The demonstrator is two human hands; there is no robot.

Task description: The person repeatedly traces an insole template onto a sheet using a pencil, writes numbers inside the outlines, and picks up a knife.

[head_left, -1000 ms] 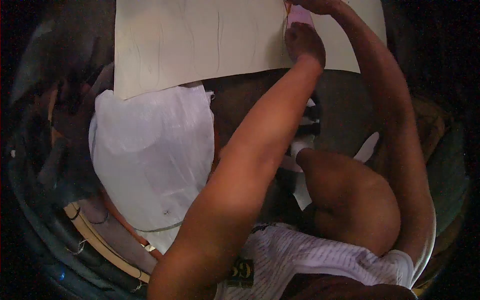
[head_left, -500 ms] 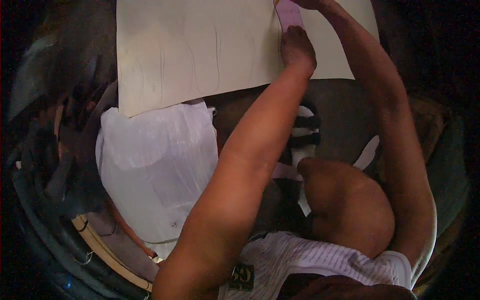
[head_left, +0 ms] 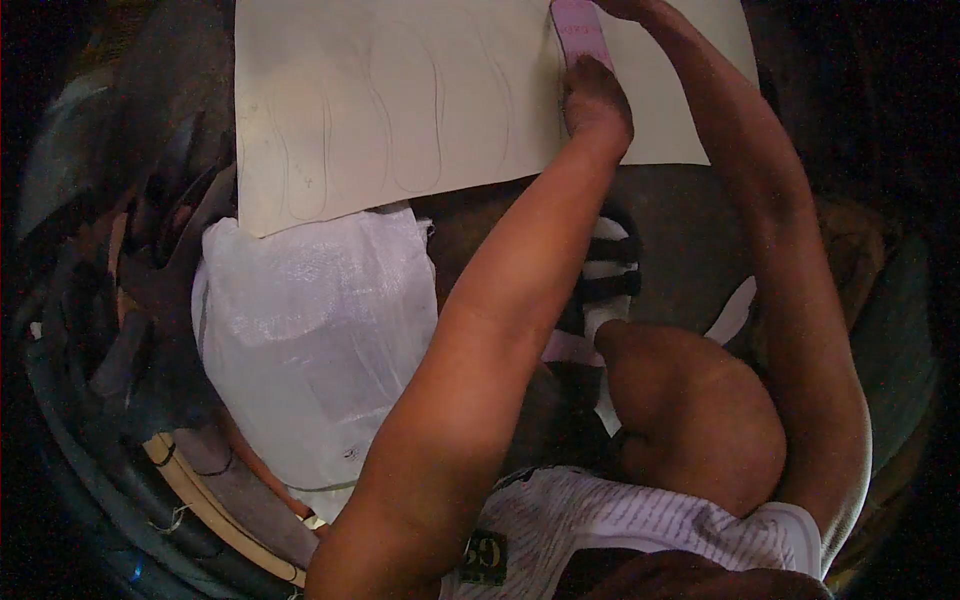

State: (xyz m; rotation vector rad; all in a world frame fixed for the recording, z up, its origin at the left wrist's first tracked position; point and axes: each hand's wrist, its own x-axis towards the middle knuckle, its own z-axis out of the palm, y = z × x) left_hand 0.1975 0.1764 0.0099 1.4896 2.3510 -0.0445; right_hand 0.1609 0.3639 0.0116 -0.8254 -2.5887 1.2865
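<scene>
A large cream-coloured sheet [head_left: 300, 60] lies at the top of the view, with several long sole-shaped outlines drawn on it in thin dark lines. On its right part rests a pink sole-shaped piece [head_left: 583, 35] with faint reddish writing. My left hand [head_left: 598, 100] is closed at the lower end of this piece, its bunched fingers holding it against the sheet. My right hand [head_left: 625, 9] reaches in from the right beside the piece's upper end. The top edge of the view cuts off its fingers, so what they hold is hidden.
A white plastic sack [head_left: 310, 350] lies left of my left arm. A bent knee [head_left: 690, 410] is between my arms. Near it are a white item with black straps [head_left: 612, 265], a white sole-shaped piece [head_left: 733, 310] and another pink piece [head_left: 572, 348]. Dark material [head_left: 150, 330] is piled at left.
The view shifts slightly, showing a little more of the sheet's drawn outlines. A small yellow bit at the pink piece's upper end is no longer visible. My left hand keeps its place.
</scene>
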